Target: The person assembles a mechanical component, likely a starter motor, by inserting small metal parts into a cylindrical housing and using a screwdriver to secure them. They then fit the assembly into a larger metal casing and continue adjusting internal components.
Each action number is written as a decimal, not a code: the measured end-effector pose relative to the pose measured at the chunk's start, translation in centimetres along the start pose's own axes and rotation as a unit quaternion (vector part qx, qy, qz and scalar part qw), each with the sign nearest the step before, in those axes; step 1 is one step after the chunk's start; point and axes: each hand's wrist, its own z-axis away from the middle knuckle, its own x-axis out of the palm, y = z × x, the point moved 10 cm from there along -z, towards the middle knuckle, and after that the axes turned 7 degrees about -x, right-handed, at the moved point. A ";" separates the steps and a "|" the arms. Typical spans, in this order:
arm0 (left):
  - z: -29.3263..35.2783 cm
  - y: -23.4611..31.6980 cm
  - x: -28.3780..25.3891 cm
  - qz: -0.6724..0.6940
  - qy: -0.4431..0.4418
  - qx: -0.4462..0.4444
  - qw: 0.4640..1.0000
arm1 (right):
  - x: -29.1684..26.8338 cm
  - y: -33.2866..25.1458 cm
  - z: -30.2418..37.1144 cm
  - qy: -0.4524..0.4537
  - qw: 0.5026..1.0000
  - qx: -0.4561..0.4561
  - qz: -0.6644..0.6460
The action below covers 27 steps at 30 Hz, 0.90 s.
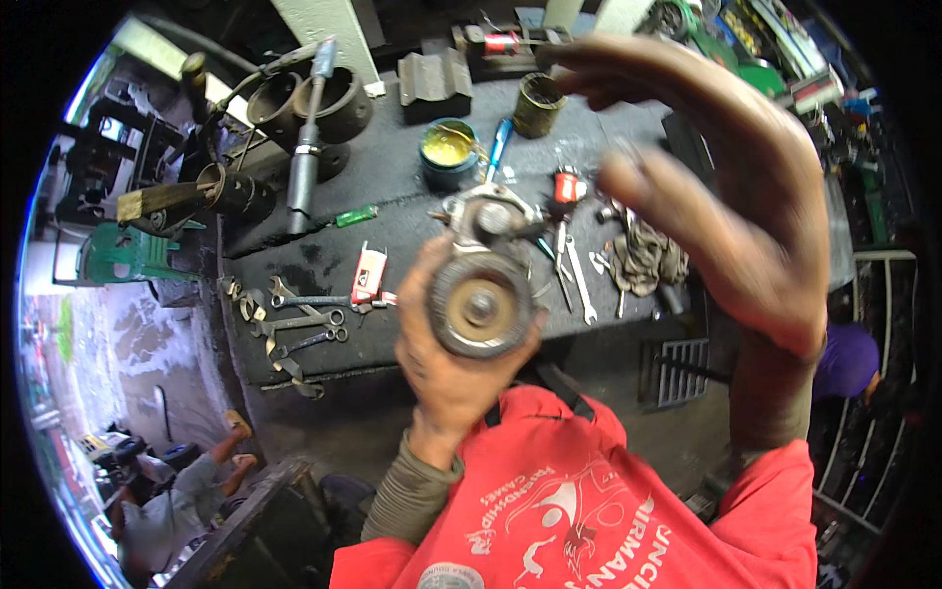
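My left hand (442, 381) grips a metal machine part with a round pulley (481, 306), its fingers and thumb wrapped around the pulley's sides. The pulley faces up, with a dark rim, a brownish dish and a bolt at its centre. Beyond it, the part's cast housing (491, 218) points toward the back of the bench. Raised high at the right, close to the camera, my right hand (785, 196) is open and partly blurred. Its thumb stands apart from the fingers, and nothing shows between them.
Wrenches (309, 321) and a red-and-white packet (368, 273) lie left on the workbench (392, 211); a spanner (581, 280) and crumpled rag (648, 257) lie right. Behind stand a yellow grease tub (446, 147), can (538, 106) and metal cylinders (343, 106). Another person (177, 501) is lower left.
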 end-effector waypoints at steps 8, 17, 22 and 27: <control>-0.5 -0.1 -0.1 0.085 -0.057 -0.161 0.982 | 3.4 2.7 1.1 0.000 0.989 -0.145 0.017; -0.3 0.0 -0.8 0.007 -0.016 -0.137 0.990 | -0.5 7.7 2.2 0.035 0.996 -0.044 -0.068; 0.7 -1.3 -0.5 0.017 0.005 -0.119 0.993 | 0.7 3.9 3.3 0.093 0.987 -0.132 -0.005; 3.0 -6.0 -2.3 -0.119 -0.001 -0.115 0.986 | 6.1 -5.4 0.6 0.006 0.947 -0.304 0.104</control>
